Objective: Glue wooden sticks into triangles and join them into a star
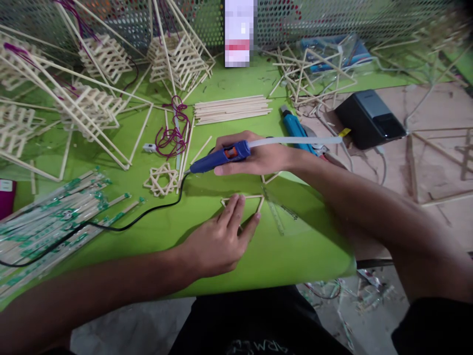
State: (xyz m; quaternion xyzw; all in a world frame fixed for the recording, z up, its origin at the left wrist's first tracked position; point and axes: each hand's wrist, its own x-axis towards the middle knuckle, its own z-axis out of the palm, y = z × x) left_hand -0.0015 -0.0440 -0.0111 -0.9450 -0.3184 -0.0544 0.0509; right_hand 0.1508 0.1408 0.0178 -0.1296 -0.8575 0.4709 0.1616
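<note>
My right hand grips a blue hot glue gun, its nozzle toward the left. A long translucent glue stick sticks out of its back end. Below it, my left hand presses its fingertips on a small triangle of wooden sticks lying on the green table; the hand covers part of the triangle. Just right of that lies a clear set square. A small star-shaped stick piece rests left of the nozzle, near some loose sticks.
A bundle of bare sticks and a tangle of purple cord lie farther back. Stick lattice structures fill the back left. Wrapped chopsticks lie at left, crossed by a black cable. A utility knife and black box are right.
</note>
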